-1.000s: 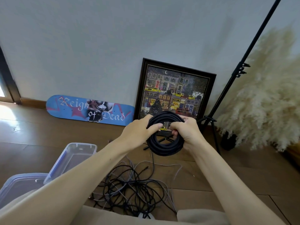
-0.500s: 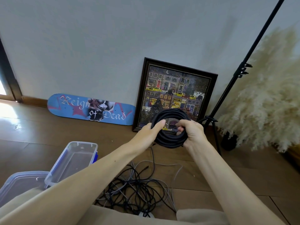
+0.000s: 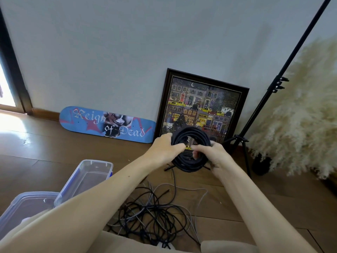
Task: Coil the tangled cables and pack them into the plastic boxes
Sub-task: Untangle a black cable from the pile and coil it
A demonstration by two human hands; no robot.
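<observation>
A thick coil of black cable (image 3: 191,133) hangs in the air in front of me, held upright between both hands. My left hand (image 3: 165,147) grips its left side, thumb across the loops. My right hand (image 3: 212,154) grips the right side with fingers curled through the ring. A loose end trails down from the coil to a tangle of black and grey cables (image 3: 155,214) on the floor near my knees. Two clear plastic boxes stand at the left: one farther (image 3: 87,175), one nearer (image 3: 25,207), partly hidden by my left forearm.
A blue skateboard deck (image 3: 107,125) and a framed picture (image 3: 202,106) lean on the wall. A black tripod stand (image 3: 262,99) rises at the right beside pampas grass (image 3: 300,115) in a dark pot. Wooden floor all around.
The coil has stood back up more upright and both hands shifted slightly along it. The view moved a little to the right.
</observation>
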